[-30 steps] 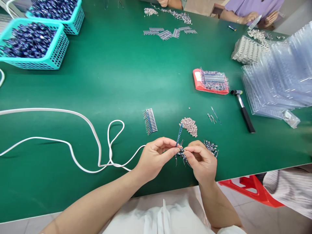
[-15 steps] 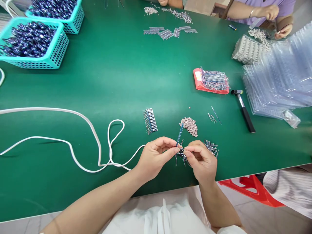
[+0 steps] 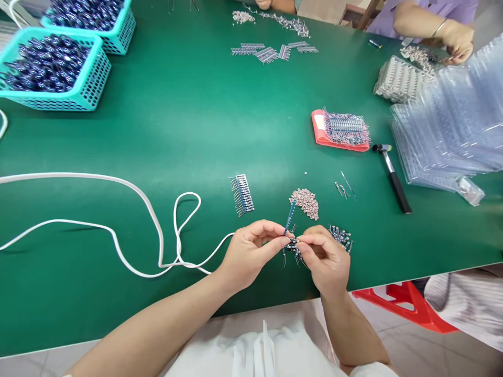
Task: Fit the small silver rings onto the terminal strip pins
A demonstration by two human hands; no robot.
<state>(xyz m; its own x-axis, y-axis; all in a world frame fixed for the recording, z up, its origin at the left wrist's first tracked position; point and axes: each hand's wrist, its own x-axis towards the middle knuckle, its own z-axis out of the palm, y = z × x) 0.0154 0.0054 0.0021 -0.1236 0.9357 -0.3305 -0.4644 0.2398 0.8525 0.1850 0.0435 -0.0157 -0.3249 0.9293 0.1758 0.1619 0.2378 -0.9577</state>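
Red stool [image 3: 432, 320] at the near table edge, right side. Left hand [image 3: 253, 251] pinched, thumb and fingers gripping the lower end of a blue strip [image 3: 290, 217]. Strip tilts up and away, its top overlapping the near-left edge of the disc pile [image 3: 306, 204]. Right hand [image 3: 329, 256] also pinched, fingertips on a small part just beside the strip's lower end; part mostly hidden, can't ID it. Loose wired parts [image 3: 294, 254] under both hands, second clump [image 3: 341, 238] just right of the right hand.

White cord [image 3: 51, 175] loops left of the left hand. Toothed row [image 3: 244, 195] lies left of the discs. Hammer [image 3: 395, 183] well right, head pointing away. Beyond: red pack [image 3: 321, 137] with wired rows on it, clear trays [image 3: 451, 120] stacked at right, two teal baskets [image 3: 88, 76] of dark beads far left. Co-worker's hand [image 3: 459, 42] top right, by pale parts [image 3: 418, 56].
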